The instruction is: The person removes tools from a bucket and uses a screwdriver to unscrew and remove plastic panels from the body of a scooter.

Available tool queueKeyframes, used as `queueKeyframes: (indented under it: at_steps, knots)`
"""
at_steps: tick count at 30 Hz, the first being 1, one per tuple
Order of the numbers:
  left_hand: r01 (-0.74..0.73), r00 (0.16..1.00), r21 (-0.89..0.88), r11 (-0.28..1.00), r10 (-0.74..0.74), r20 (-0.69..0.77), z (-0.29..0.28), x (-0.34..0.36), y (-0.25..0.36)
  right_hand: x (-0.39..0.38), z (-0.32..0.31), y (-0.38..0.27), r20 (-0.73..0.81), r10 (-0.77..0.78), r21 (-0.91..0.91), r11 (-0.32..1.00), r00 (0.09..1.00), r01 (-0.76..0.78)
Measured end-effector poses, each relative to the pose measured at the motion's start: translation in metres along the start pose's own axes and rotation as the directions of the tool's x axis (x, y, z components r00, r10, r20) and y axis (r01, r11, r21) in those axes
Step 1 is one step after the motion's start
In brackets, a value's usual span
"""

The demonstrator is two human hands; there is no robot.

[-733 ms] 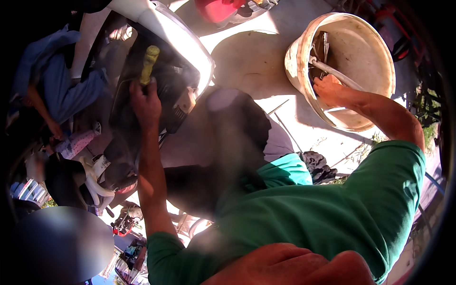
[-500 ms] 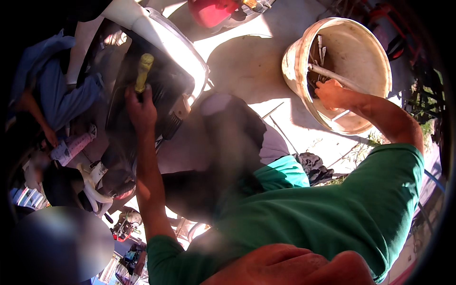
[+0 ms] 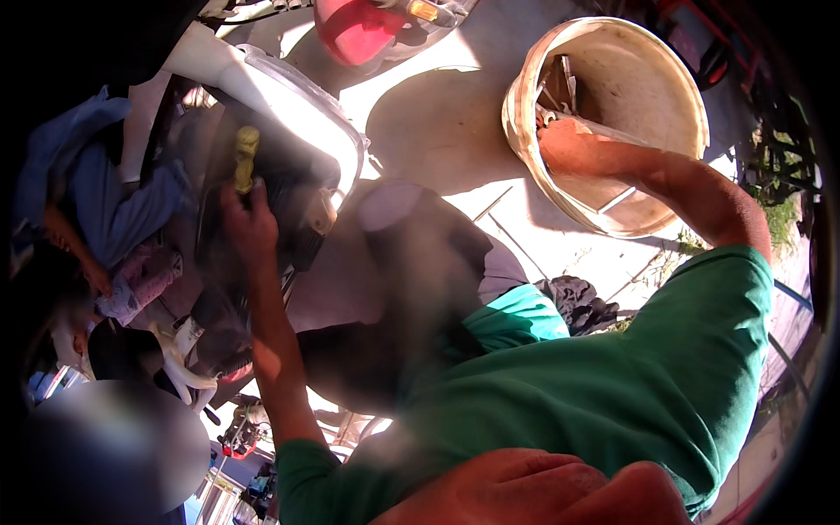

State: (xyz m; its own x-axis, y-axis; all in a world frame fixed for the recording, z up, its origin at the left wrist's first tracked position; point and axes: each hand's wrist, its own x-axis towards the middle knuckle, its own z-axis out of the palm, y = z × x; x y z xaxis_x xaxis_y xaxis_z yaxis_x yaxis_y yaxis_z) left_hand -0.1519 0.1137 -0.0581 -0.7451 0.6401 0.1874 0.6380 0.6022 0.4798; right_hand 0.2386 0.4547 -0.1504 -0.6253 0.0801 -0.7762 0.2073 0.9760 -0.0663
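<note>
My left hand (image 3: 249, 223) is closed round the lower end of a yellow handle (image 3: 246, 157), which looks like a screwdriver's; its other end is hidden by the hand and the dark surface behind. It is held over a dark, ribbed part inside a white-rimmed shell (image 3: 302, 92). On the right, my right hand (image 3: 564, 144) reaches down into a tilted, off-white bucket (image 3: 661, 83). Several metal tools (image 3: 560, 83) lie inside against its left wall, and a pale rod runs beside my wrist. My right fingertips are hidden among these tools.
A red, rounded object (image 3: 350, 33) stands at the top middle. At the far left sits another person in blue trousers (image 3: 101, 188), one hand lowered. Thin rods (image 3: 494, 203) and a dark crumpled cloth (image 3: 577, 302) lie on the ground near the bucket.
My right hand has pushed deeper into the bucket, toward the tools at its left wall. The left hand keeps its hold on the yellow handle. The whole view has shifted slightly.
</note>
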Motion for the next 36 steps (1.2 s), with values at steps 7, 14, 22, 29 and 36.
queueKeyframes:
  at_steps: [7, 14, 22, 29, 36]
  knots:
    - [-0.051, 0.998, -0.072, 0.996, 0.047, -0.050, 0.003, -0.002, 0.008, 0.061, 0.030, -0.015, -0.097, -0.007, 0.131, 0.991, 0.995, 0.020]
    - [-0.182, 0.967, -0.001, 0.983, 0.179, -0.184, 0.007, -0.002, 0.004, 0.061, 0.057, 0.010, -0.243, 0.038, 0.165, 0.986, 0.969, 0.002]
    - [-0.123, 0.965, -0.115, 0.986, 0.092, -0.247, 0.004, -0.002, -0.003, 0.056, 0.070, 0.031, -0.280, 0.134, 0.241, 0.968, 0.951, -0.065]
    - [-0.051, 0.973, -0.205, 0.977, 0.002, -0.230, -0.004, -0.006, 0.006, 0.051, 0.084, 0.044, -0.325, 0.207, 0.334, 0.938, 0.923, -0.093]
    - [-0.050, 0.981, -0.252, 0.966, 0.000, -0.193, -0.009, -0.007, 0.000, 0.044, 0.092, 0.056, -0.416, 0.271, 0.431, 0.899, 0.868, -0.074]
